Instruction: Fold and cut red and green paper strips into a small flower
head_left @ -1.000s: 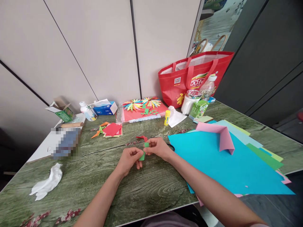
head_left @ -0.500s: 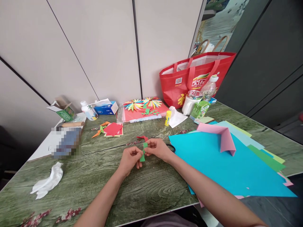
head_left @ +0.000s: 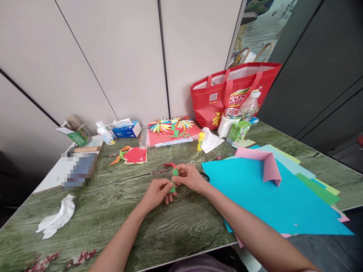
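Observation:
Between my two hands is a small strip of green paper (head_left: 175, 172), held above the wood-patterned table (head_left: 181, 230). My left hand (head_left: 159, 193) pinches its lower part between thumb and fingers. Higher up, my right hand (head_left: 188, 177) grips the same strip from the right side. My fingers cover the middle of the paper, so any crease there is hidden. Just beyond my right fingertips lies a red folded paper piece (head_left: 169, 164). A black loop (head_left: 205, 176), perhaps a scissors handle, shows partly behind my right wrist.
Large coloured sheets, blue (head_left: 255, 196) on top, lie at right with a folded pink paper (head_left: 270, 166). A yellow glue stick (head_left: 200, 141) stands farther back near a red bag (head_left: 210, 109). Red paper squares (head_left: 135, 155) and a crumpled tissue (head_left: 58, 218) lie at left.
The green strip has turned slightly and shifted a little to the right. My left hand has moved slightly right with it; both hands keep their pinch.

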The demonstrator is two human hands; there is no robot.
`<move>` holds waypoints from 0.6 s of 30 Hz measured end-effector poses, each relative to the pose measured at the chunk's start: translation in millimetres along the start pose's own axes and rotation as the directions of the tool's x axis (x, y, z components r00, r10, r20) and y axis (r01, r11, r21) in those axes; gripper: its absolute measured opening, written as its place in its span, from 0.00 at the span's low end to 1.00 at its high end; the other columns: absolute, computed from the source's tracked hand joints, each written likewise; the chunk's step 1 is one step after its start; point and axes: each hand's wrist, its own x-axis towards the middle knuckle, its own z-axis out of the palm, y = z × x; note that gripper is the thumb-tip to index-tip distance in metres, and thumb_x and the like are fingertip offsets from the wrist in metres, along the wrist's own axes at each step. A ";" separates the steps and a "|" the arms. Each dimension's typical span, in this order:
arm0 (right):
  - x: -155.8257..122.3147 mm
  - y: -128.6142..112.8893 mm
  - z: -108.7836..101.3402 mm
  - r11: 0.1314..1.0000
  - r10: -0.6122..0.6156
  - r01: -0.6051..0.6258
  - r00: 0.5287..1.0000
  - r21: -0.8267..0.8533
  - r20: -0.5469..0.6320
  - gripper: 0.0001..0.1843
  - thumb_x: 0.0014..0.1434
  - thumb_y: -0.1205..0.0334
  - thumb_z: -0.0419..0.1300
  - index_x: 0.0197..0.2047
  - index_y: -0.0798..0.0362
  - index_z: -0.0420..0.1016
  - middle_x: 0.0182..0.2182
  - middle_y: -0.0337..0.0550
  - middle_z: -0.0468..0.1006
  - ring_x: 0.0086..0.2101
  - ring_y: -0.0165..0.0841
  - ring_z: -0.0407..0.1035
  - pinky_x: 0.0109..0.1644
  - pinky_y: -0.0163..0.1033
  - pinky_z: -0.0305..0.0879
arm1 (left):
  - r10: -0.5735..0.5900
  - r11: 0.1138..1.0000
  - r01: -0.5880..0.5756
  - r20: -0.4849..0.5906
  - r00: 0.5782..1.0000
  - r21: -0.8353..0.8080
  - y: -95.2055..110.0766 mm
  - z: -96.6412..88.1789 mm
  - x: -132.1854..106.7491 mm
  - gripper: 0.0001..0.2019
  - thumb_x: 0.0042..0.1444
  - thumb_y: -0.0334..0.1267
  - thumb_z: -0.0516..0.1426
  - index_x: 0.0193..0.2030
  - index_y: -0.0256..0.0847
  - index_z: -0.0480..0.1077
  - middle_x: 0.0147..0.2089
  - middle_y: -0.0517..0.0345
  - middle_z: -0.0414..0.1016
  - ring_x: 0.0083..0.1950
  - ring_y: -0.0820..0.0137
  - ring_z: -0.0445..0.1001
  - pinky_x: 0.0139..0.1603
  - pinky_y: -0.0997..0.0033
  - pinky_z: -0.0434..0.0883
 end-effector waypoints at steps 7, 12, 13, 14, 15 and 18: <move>-1.0 1.6 3.1 0.996 -0.014 0.009 0.998 -0.084 -0.053 0.15 0.41 0.61 0.65 0.31 0.54 0.63 0.20 0.33 0.70 0.21 0.26 0.66 0.26 0.33 0.63 | 0.047 0.995 -0.043 -0.050 0.998 0.091 -2.2 3.6 -1.2 0.17 0.51 0.46 0.54 0.24 0.32 0.72 0.19 0.55 0.72 0.15 0.78 0.64 0.17 0.79 0.63; 1.0 -1.9 -1.2 0.998 0.036 -0.037 0.998 -0.040 -0.043 0.15 0.39 0.58 0.67 0.27 0.56 0.66 0.18 0.34 0.71 0.19 0.26 0.65 0.25 0.33 0.62 | 0.019 1.000 -0.018 -0.087 0.996 0.010 1.2 6.7 0.0 0.16 0.50 0.46 0.55 0.24 0.33 0.72 0.19 0.57 0.72 0.15 0.77 0.65 0.15 0.79 0.63; 1.2 -2.4 -1.6 0.998 0.037 -0.038 0.999 -0.043 -0.038 0.15 0.39 0.58 0.67 0.26 0.56 0.66 0.18 0.34 0.70 0.19 0.26 0.65 0.25 0.32 0.61 | 0.017 1.000 -0.018 -0.082 0.997 -0.010 2.3 7.1 0.0 0.17 0.50 0.47 0.55 0.24 0.33 0.72 0.19 0.56 0.72 0.15 0.76 0.66 0.14 0.79 0.63; 1.2 -2.8 -1.5 0.999 0.037 -0.038 0.999 -0.038 -0.031 0.16 0.39 0.57 0.67 0.26 0.56 0.67 0.18 0.33 0.70 0.19 0.26 0.65 0.25 0.32 0.61 | 0.019 0.999 -0.021 -0.079 0.997 -0.024 3.1 7.2 0.0 0.17 0.50 0.47 0.55 0.24 0.33 0.72 0.19 0.56 0.72 0.15 0.76 0.66 0.14 0.79 0.63; 1.1 -3.2 -1.1 0.999 0.039 -0.039 0.999 -0.023 -0.025 0.16 0.39 0.56 0.67 0.26 0.56 0.67 0.18 0.33 0.70 0.20 0.26 0.65 0.26 0.32 0.62 | 0.022 0.999 -0.025 -0.078 0.997 -0.032 3.4 7.0 0.0 0.17 0.50 0.47 0.55 0.23 0.33 0.72 0.19 0.56 0.72 0.15 0.76 0.66 0.14 0.79 0.64; 0.3 -4.9 1.1 0.998 0.053 -0.053 0.998 0.046 -0.012 0.15 0.42 0.53 0.64 0.25 0.56 0.68 0.19 0.34 0.71 0.20 0.26 0.66 0.29 0.34 0.64 | 0.025 0.999 -0.030 -0.113 0.993 -0.040 1.4 5.6 0.4 0.17 0.50 0.46 0.55 0.23 0.33 0.72 0.17 0.57 0.71 0.14 0.76 0.66 0.15 0.78 0.64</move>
